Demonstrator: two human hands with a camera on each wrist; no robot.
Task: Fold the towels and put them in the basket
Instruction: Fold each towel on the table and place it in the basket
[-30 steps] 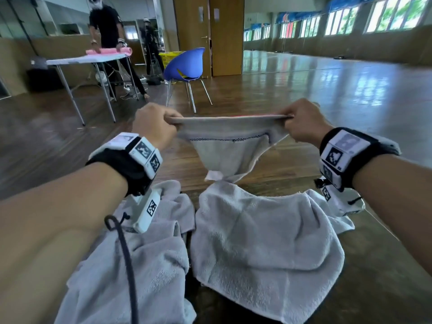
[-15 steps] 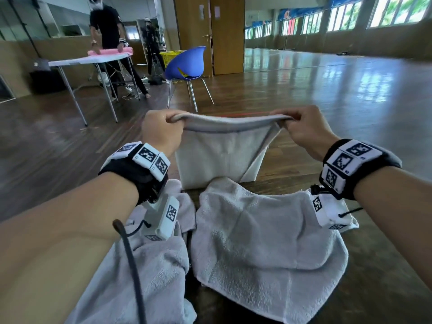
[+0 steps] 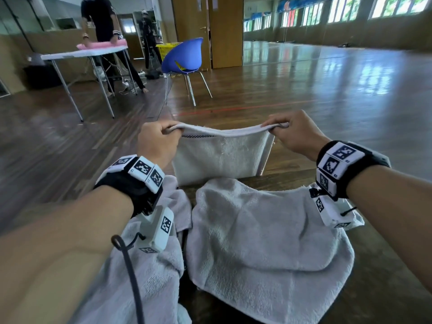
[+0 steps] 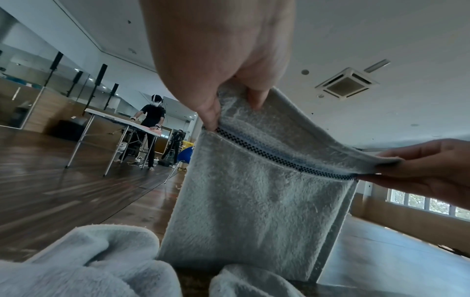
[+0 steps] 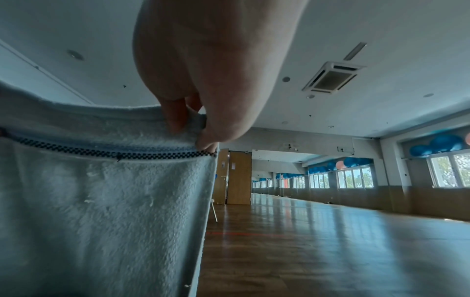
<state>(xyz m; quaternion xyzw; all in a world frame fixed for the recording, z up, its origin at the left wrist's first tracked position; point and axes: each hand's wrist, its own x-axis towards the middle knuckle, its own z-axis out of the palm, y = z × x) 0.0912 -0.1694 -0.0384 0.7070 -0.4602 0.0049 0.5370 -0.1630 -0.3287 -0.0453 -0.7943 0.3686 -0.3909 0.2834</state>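
A small grey towel (image 3: 219,157), doubled over, hangs between my hands above the far edge of the dark table (image 3: 385,288). My left hand (image 3: 159,141) pinches its top left corner and my right hand (image 3: 292,132) pinches the top right corner. A checkered dark band (image 4: 279,154) runs just under the held edge, also seen on the towel (image 5: 101,201) in the right wrist view. Two more grey towels lie crumpled on the table: one (image 3: 264,242) in the middle and one (image 3: 149,277) under my left forearm. No basket for these towels is in view near me.
Beyond the table, a wooden floor stretches away. A blue chair (image 3: 184,59) stands ahead with a yellow basket (image 3: 164,49) behind it. At the far left a person (image 3: 100,17) works at a white folding table (image 3: 86,53) with a pink towel on it.
My hands came down and a little toward me with the towel. Its hanging part, bunched and uneven a second ago, now hangs as a flat rectangle with its lower edge near the table.
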